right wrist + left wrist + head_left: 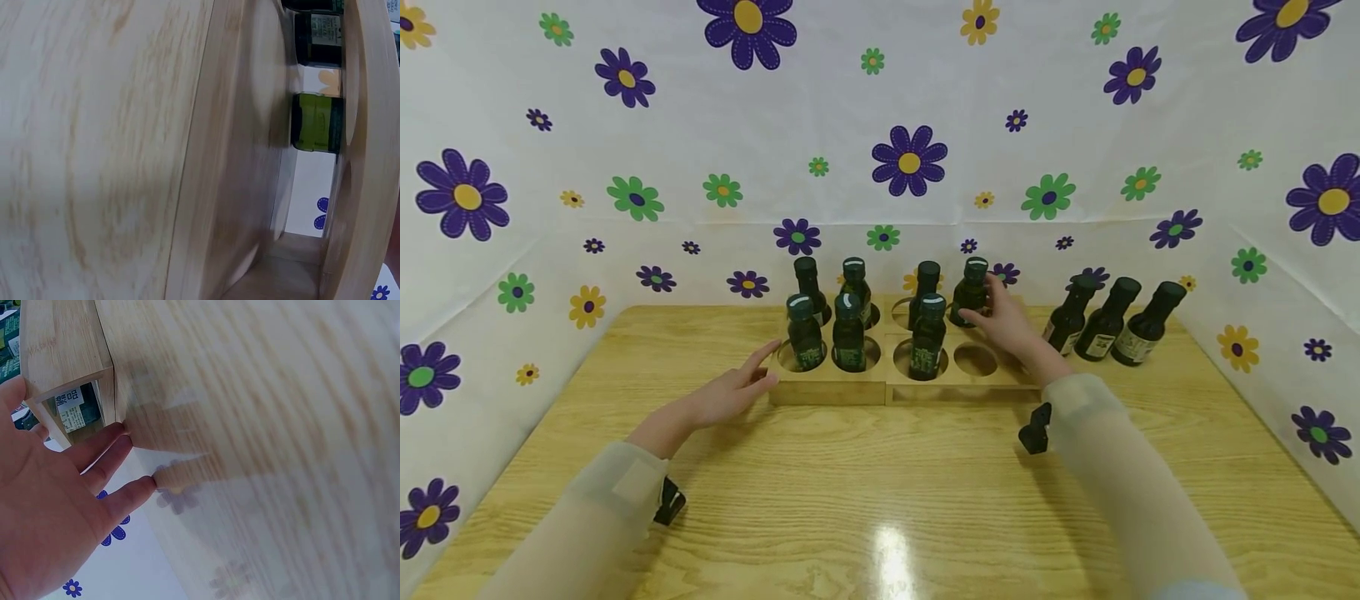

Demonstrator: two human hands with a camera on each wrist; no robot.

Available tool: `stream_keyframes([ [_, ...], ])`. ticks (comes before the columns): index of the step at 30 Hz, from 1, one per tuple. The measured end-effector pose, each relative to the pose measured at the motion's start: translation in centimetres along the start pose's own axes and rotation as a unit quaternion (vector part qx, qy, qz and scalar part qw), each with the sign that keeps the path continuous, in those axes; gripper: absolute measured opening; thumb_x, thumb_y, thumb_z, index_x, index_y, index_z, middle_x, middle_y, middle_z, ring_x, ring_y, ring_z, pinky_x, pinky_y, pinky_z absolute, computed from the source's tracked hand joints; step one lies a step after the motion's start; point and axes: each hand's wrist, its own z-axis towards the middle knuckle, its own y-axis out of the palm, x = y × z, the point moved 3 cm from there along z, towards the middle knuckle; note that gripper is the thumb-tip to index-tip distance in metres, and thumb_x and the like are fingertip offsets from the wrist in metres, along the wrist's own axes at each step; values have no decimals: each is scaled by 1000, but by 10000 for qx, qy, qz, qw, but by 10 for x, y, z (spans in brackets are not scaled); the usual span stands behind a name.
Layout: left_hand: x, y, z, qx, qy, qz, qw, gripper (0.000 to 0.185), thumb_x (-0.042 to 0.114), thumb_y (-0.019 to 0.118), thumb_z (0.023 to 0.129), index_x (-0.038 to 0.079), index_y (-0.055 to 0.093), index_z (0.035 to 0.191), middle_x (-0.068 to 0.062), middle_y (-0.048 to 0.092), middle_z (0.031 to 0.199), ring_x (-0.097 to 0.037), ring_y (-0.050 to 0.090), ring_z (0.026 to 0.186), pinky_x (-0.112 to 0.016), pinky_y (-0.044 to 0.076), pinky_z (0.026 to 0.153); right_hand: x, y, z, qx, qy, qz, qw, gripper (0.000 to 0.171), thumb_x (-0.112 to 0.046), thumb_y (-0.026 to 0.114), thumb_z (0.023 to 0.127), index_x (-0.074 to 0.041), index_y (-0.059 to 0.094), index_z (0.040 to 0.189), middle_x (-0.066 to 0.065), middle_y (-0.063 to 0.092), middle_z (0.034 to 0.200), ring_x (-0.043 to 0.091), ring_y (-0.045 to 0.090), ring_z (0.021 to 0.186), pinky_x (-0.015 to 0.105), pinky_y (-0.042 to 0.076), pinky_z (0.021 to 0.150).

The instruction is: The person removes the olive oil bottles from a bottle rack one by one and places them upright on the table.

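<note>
Head view, nearest: two pale sleeves reach from the near edge of the wooden table [880,500], each with a small black wrist camera.
Left hand [730,392]: fingers straight and relaxed, resting flat against the left end of the wooden rack [850,390]; it holds nothing and seems to steady the rack.
Right hand [1011,325]: fingers curled round the back-right bottle [972,292], which stands upright in the rack's far right hole.
Rack: sits across the middle of the table towards its far edge, eight round holes in two rows.
Bottle count in rack: seven dark bottles; the near right hole [975,360] is bare.
Loose bottles [1105,321]: three, in a row near the table's far right corner, apart from the rack.
Left wrist view: open palm [44,519], fingertips [122,430] touching the rack's end wall [62,350]; a bottle label shows through the side gap.
Right wrist view: the hand itself is out of view; rack underside [250,150] and two bottle bases [315,122] show.
</note>
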Motion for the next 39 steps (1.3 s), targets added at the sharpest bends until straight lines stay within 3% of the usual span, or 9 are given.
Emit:
stream_keyframes([
  [9, 2, 0, 0, 19, 18, 11, 10000, 67, 46, 32, 105, 19, 1, 157, -39, 28, 146, -55, 32, 131, -65, 22, 106, -1, 1, 0, 122, 152, -50, 9998, 78, -21, 60, 98, 2, 10, 153, 31, 31, 148, 47, 40, 129, 53, 34, 105],
  [17, 2, 0, 0, 6, 21, 33, 10000, 67, 47, 32, 105, 21, 0, 157, -39, 28, 146, -55, 33, 130, -65, 23, 105, -5, -2, -2, 375, 101, 213, 9990, 71, -20, 61, 98, 0, 17, 150, 30, 36, 144, 46, 42, 128, 51, 38, 103],
  [29, -2, 2, -1, 14, -33, -6, 10000, 67, 48, 33, 105, 23, 0, 157, -38, 27, 147, -54, 31, 132, -66, 21, 106, -36, -36, -16, 735, -440, 72, 9963, 63, -23, 63, 96, 0, 27, 143, 26, 51, 130, 41, 51, 120, 50, 41, 100],
  [39, -2, 1, -1, 42, 76, 40, 10000, 67, 47, 32, 105, 21, 0, 157, -39, 27, 146, -54, 30, 132, -65, 21, 106, -37, -74, -60, 765, -545, -256, 9953, 60, -23, 62, 97, 3, 28, 140, 26, 52, 125, 41, 51, 119, 53, 41, 100],
])
